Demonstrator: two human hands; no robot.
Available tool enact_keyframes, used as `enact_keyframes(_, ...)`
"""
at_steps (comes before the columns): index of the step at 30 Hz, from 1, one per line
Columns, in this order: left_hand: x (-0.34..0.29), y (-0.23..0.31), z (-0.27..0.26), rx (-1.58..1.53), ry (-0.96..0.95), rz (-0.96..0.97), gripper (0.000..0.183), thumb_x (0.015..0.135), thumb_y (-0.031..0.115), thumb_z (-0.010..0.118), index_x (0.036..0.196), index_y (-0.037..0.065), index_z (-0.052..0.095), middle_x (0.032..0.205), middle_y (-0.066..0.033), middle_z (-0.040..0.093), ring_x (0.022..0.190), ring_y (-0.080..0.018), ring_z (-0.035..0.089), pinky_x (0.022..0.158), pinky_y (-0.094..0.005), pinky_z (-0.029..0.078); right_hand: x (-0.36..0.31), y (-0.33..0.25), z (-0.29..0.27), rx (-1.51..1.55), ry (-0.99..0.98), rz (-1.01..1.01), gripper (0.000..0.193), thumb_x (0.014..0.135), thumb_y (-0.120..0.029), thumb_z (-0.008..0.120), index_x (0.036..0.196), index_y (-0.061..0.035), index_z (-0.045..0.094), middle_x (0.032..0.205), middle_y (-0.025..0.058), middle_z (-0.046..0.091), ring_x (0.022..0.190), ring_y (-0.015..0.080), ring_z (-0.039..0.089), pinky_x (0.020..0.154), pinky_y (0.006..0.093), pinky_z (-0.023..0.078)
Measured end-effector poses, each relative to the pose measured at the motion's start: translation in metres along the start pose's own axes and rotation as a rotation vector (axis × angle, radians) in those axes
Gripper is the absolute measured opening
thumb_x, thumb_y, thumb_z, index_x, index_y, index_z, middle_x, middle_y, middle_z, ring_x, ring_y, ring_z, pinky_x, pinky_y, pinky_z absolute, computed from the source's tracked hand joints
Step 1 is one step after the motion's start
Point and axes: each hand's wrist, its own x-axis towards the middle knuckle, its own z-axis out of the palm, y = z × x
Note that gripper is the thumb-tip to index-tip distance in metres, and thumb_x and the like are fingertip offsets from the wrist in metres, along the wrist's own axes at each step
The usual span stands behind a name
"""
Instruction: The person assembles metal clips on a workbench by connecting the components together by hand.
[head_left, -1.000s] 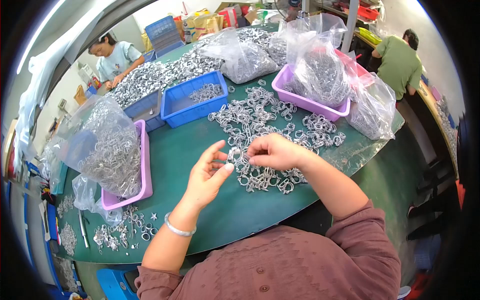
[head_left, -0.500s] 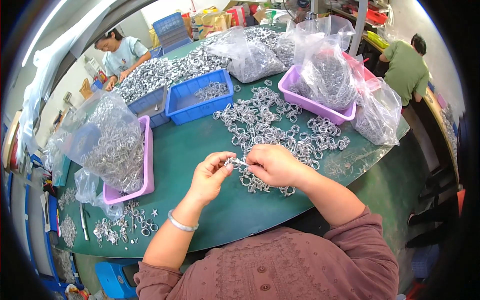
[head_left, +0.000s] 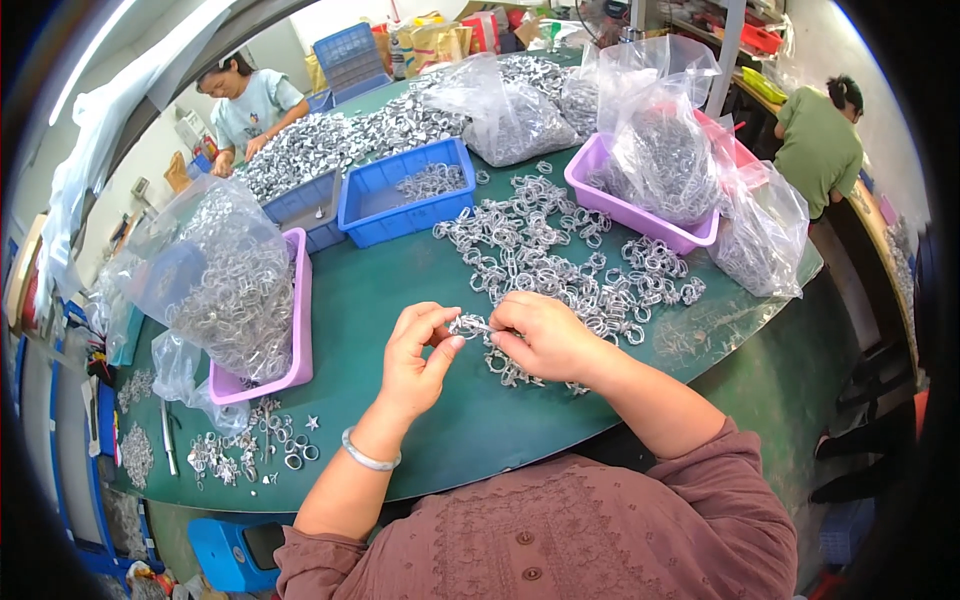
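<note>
Thumb and fingertips of my left hand [head_left: 415, 362] pinch a small silver metal ring [head_left: 467, 325], held above the green table. My right hand [head_left: 545, 338] meets it from the other side, its fingers closed in a pinch. A thin silvery bit shows at those right fingertips; whether it belongs to the ring I cannot tell. Just beyond both hands spreads a loose pile of similar silver rings [head_left: 520, 240], partly hidden by my right hand.
Clear bags of metal pieces sit in a purple tray [head_left: 302, 330] at left and another purple tray [head_left: 650, 235] at right. A blue bin [head_left: 400, 222] stands behind. More pieces lie at the near left. One person [head_left: 250, 105] works across the green table [head_left: 400, 280]; another [head_left: 820, 140] is far right.
My hands stay together around the ring, with only slight finger movement; the left fingers look a little more raised. The whole view has shifted slightly.
</note>
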Motion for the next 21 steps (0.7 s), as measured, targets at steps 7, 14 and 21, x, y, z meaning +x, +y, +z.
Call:
enact_keyframes(7, -0.001, 0.007, -0.004, 0.144, -0.039, 0.048, 0.029, 0.071, -0.008, 0.059, 0.099, 0.002, 0.057, 0.087, -0.006, 0.048, 0.072, -0.0115, 0.05, 0.063, -0.0212, 0.044, -0.002, 0.0, 0.005, -0.029, 0.02, -0.028, 0.009, 0.073, -0.011, 0.057, 0.077, -0.0047, 0.052, 0.077, 0.0095, 0.049, 0.076, 0.0289, 0.05, 0.065, 0.0375, 0.043)
enact_keyframes(14, -0.002, 0.006, 0.003, 0.264, -0.015, 0.192, 0.035, 0.069, -0.011, 0.059, 0.1, 0.005, 0.057, 0.104, -0.0093, 0.04, 0.078, -0.0127, 0.049, 0.064, -0.0229, 0.046, -0.003, 0.001, 0.007, -0.167, 0.051, -0.087, 0.012, 0.071, -0.012, 0.059, 0.078, -0.0054, 0.052, 0.077, 0.0088, 0.048, 0.075, 0.0274, 0.05, 0.065, 0.0372, 0.043)
enact_keyframes(21, -0.01, 0.012, 0.02, -0.245, 0.11, -0.155, 0.043, 0.07, -0.007, 0.06, 0.11, 0.0, 0.045, 0.104, -0.0061, 0.041, 0.083, -0.0121, 0.048, 0.072, -0.0231, 0.046, -0.004, -0.001, 0.003, -0.219, 0.168, -0.161, 0.008, 0.07, -0.01, 0.059, 0.073, -0.0061, 0.053, 0.076, 0.0069, 0.047, 0.073, 0.0247, 0.048, 0.063, 0.0349, 0.041)
